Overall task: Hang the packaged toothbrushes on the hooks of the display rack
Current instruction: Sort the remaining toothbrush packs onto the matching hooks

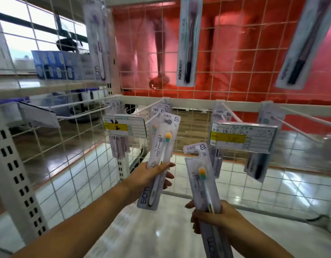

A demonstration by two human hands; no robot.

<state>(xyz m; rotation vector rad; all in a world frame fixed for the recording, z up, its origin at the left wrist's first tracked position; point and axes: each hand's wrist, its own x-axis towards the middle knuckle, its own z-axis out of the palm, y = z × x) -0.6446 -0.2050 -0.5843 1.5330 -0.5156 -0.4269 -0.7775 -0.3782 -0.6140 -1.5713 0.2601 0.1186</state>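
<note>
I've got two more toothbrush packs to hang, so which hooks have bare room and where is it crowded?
The far-left hook looks bare along its visible length, bordered by the blank tag. The far-right hook is bare toward its tip. The middle hook, where the left hand lifts its pack, is crowded with packs at the back.

The long white-and-grey toothbrush package [204, 185] in the right hand [213, 216] is cut off by the bottom edge. The handwriting on the yellow-and-white price label [242, 136] is too blurred to read.
</note>
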